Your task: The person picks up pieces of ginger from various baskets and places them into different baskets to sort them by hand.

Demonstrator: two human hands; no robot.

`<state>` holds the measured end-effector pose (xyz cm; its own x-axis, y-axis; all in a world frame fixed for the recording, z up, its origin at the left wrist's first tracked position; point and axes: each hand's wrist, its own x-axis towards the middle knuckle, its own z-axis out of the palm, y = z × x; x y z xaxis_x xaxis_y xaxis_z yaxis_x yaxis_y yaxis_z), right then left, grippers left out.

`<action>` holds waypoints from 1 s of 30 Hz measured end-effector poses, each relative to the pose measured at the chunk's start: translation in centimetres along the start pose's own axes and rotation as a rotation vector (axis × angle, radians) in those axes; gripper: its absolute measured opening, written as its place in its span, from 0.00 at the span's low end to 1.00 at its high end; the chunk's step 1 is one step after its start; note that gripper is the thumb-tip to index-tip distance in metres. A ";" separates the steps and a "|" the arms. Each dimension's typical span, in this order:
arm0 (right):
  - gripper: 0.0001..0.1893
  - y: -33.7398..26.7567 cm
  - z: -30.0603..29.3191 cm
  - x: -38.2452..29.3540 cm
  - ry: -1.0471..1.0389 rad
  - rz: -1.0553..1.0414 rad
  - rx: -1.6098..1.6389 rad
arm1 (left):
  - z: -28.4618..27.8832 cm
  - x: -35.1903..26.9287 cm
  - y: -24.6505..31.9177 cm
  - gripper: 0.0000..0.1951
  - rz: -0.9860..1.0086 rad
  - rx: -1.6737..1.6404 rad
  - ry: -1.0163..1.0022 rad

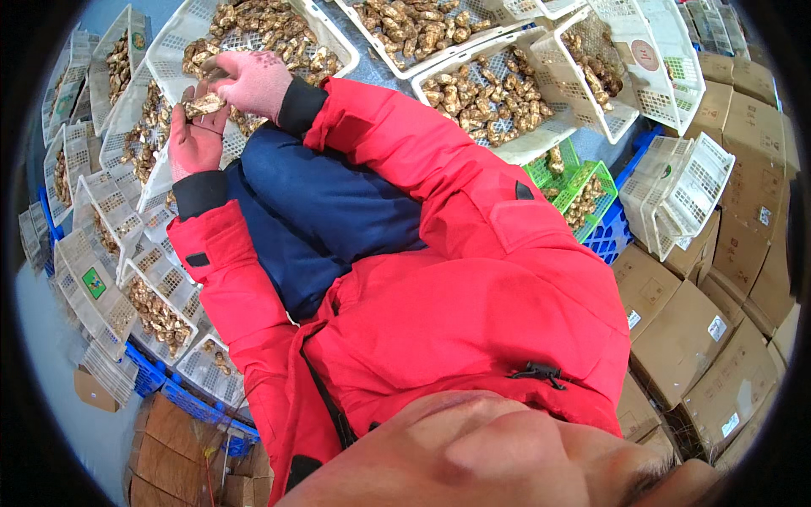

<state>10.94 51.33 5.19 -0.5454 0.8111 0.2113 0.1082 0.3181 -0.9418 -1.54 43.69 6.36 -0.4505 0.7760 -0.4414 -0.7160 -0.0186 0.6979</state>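
Note:
Both my hands wear pink knit gloves, and they meet over the white plastic crates at the upper left. My left hand [195,141], palm up, has a pale, brown-flecked mushroom [204,105] lying across its fingers, with the thumb beside it. Just above, my right hand [250,79] is bent over the left fingertips, its fingers curled close to the mushroom. Whether it pinches something small is hard to tell. Behind the hands, a white perforated crate [345,51] holds many knobbly brown-and-white mushrooms [269,25].
More white crates of mushrooms [491,95] stand at the upper right and along the left [158,317]. Green baskets [599,196] with mushrooms sit on a blue crate [608,237] at my right. Cardboard boxes [684,336] are stacked beyond. My knees [310,190] are close to the crates.

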 end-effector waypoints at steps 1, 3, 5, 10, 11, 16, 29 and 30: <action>0.17 0.1 -0.2 0.0 0.028 0.028 0.015 | -0.1 0.2 -0.1 0.19 -0.002 -0.005 -0.020; 0.19 1.5 0.3 -0.1 -0.035 -0.029 -0.025 | -1.3 0.7 -0.3 0.19 0.016 -0.019 -0.043; 0.22 0.7 0.8 -0.2 -0.118 -0.146 0.114 | -4.5 1.7 -0.1 0.19 -0.070 -0.049 -0.368; 0.29 1.7 0.3 0.9 -0.142 -0.194 -0.124 | -0.5 1.3 -1.4 0.26 -0.232 0.064 -0.245; 0.26 1.2 0.0 0.9 -0.240 0.012 0.317 | -1.5 1.6 -1.3 0.24 -0.119 0.046 -0.313; 0.27 4.2 -1.7 0.8 -0.347 0.374 1.390 | -1.1 0.8 -1.2 0.23 -0.008 0.077 -0.164; 0.19 7.9 -17.9 -10.1 -0.002 0.463 0.824 | -3.0 1.7 0.0 0.22 -0.063 0.106 0.000; 0.18 10.1 -21.7 -13.6 0.069 0.473 0.778 | -2.6 1.7 0.3 0.22 -0.072 0.063 -0.054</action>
<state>37.48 54.16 -1.57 -0.5330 0.8082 -0.2504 -0.2966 -0.4556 -0.8393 -3.91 43.32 4.36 -0.3684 0.8068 -0.4619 -0.7100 0.0765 0.7000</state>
